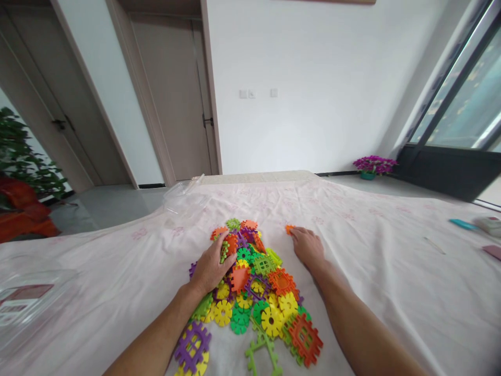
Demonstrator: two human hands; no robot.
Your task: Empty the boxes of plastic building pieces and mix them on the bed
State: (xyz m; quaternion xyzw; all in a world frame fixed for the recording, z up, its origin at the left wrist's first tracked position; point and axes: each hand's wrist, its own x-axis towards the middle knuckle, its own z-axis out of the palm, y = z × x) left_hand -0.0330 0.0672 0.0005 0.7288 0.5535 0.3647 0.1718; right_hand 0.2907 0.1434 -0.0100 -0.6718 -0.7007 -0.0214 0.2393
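A pile of interlocking plastic building pieces (272, 320) lies in front of me, in yellow, green, purple, orange and red. Some are notched discs, others square with toothed edges. At the pile's upper left, my left hand (211, 265) curls its fingers and thumb around a light green piece (224, 251) and an orange-red piece (232, 244). Right of the pile, my right hand (309, 245) rests low over the cloth, fingers together. Its fingertips pinch a small orange piece (289, 229), mostly covered by them. A purple window-shaped square (192, 344) lies near my left forearm.
A pale flowered cloth (376, 245) covers the table. Clear plastic containers stand at the far left (182, 201) and near left (39, 297). On the right lie a blue object (463, 224), a white box-like item (489, 225) and a thin stick (434, 245).
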